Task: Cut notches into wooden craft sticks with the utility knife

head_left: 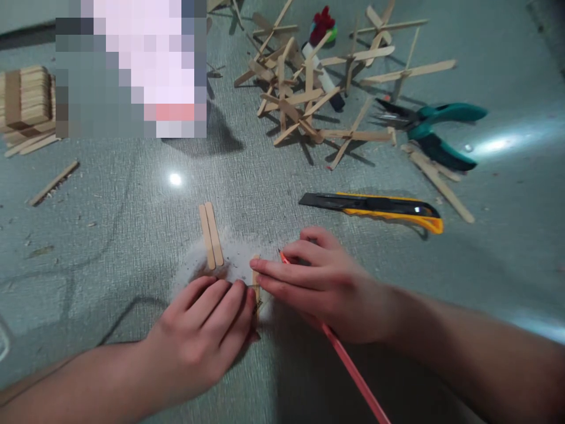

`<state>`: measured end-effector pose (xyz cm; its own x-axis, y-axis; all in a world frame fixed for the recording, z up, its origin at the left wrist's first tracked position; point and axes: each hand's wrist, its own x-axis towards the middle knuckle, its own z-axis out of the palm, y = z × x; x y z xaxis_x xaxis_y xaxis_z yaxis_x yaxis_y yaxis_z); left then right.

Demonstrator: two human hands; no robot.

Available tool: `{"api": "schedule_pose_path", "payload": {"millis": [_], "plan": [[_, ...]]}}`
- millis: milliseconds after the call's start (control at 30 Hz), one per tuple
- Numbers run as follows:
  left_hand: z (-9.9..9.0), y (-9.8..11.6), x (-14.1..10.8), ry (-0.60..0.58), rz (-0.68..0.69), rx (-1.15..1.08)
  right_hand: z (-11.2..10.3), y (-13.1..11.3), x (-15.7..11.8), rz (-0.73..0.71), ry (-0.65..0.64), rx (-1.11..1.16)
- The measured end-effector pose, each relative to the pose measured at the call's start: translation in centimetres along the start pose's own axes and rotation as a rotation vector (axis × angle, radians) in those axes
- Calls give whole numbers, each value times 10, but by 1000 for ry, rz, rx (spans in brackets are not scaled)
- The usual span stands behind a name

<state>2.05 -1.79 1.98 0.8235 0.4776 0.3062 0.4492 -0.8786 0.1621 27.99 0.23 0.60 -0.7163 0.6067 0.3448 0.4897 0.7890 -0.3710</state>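
Observation:
My left hand is closed, its curled fingers at the left edge of a narrow wooden craft stick with small dark print on it. Its fingertips are partly hidden. My right hand has a red pencil held in it, the dark point showing above the knuckles and the shaft slanting down to the lower right. Two of this hand's fingertips press on the upper part of the same stick. Just beyond my left hand, two plain craft sticks lie side by side by a pale whitish patch on the table.
A yellow and black utility knife lies beyond my right hand. Behind it are green-handled pliers, loose sticks, crossed-stick pieces and a white tube. A banded stick bundle sits far left; a blurred-out area covers the upper left.

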Motion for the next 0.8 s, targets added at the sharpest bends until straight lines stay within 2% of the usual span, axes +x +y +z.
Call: {"api": "schedule_pose_path", "payload": {"millis": [233, 433, 800], "plan": [[2, 0, -1, 13, -17, -17, 0, 3, -1, 15, 18, 33], [3, 1, -7, -25, 3, -11, -2, 2, 0, 12, -25, 35], [0, -1, -2, -9, -2, -24, 0, 3, -1, 25, -1, 32]]}}
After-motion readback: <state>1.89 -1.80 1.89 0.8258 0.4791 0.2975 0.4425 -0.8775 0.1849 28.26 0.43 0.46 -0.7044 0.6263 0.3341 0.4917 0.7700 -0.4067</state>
